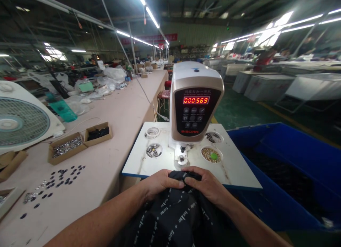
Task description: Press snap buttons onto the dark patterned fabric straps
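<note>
At six o'clock from the cream-and-white press machine with a black button panel (197, 76), two bare hands hold a black cloth with rows of pale printed lettering and stars (170, 211). The left hand (161, 181) reaches in from eight o'clock, the right hand (206, 181) from four; each grips the bunched top edge, thumb uppermost, the thumb tips close together. Whether a small part sits between the thumbs is too small to tell. From that pinch the cloth hangs toward six o'clock, its top by the near edge of the flat white work board (239, 162), short of the round metal lower die (181, 158) beneath the dark upper punch (182, 148).

To handle it well, I would smooth the bunched edge flat between the thumbs before bringing it nearer the die, sharing the hanging weight evenly so it does not pull askew. Fingertips belong well out from under the punch, and loose folds likewise. A trailing fold could also disturb the gold-coloured round pieces (209, 150) in the shallow well at three o'clock from the die, where a bright green disc (214, 156) lies.
</note>
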Demonstrator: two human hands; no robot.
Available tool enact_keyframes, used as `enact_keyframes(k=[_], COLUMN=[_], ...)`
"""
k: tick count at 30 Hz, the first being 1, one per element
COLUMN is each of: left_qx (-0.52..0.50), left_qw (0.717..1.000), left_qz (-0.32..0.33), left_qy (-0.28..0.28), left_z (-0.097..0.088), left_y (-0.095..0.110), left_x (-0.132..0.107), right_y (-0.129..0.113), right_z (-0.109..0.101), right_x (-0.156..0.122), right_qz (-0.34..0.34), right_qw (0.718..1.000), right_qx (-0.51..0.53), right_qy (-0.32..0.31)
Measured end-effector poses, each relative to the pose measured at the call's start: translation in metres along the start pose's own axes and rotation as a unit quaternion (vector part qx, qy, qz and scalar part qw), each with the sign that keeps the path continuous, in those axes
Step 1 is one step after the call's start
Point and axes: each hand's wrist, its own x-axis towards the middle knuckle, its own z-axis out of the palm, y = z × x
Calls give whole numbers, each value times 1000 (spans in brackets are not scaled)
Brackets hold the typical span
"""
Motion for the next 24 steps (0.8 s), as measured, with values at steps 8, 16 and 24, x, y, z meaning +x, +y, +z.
enact_keyframes(k=[8, 16, 24], left_qx=[106, 207, 209], left_qw=[991, 960, 956], left_qz=[44, 128, 144], left_qy=[76, 139, 143], left_z=[0, -14, -20], left_y=[21, 47, 53], left_x=[27, 62, 80], right_y=[8, 9, 15], right_z=[-11, -19, -22], right_x=[33, 78, 93], right_qz=[-14, -62, -40], right_qw=[995, 968, 962], right_qx=[-21, -161, -180], right_qy=[92, 182, 201])
